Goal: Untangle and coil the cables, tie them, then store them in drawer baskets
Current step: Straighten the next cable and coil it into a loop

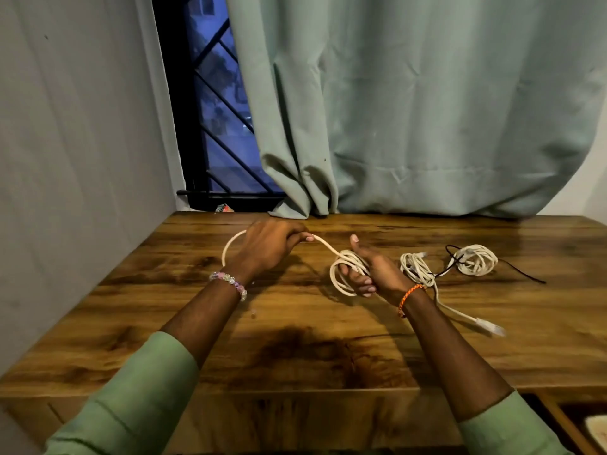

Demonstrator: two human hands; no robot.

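Note:
A white cable [341, 274] is wound in several loops around the fingers of my right hand [371, 270], which grips the coil above the wooden table [295, 339]. My left hand [269, 246] pinches the same cable's free length, which runs taut to the coil and arcs round behind my left wrist. To the right lies a second white cable [415, 266], loosely bundled, its plug end [489, 326] trailing towards me. Further right sits a coiled white cable [478, 260] with a thin black tie [522, 272] around it.
A grey wall [75, 142] borders the table on the left. A green curtain [427, 110] hangs at the back over a barred window [213, 119]. At the bottom right an open drawer [578, 421] shows part of a pale basket.

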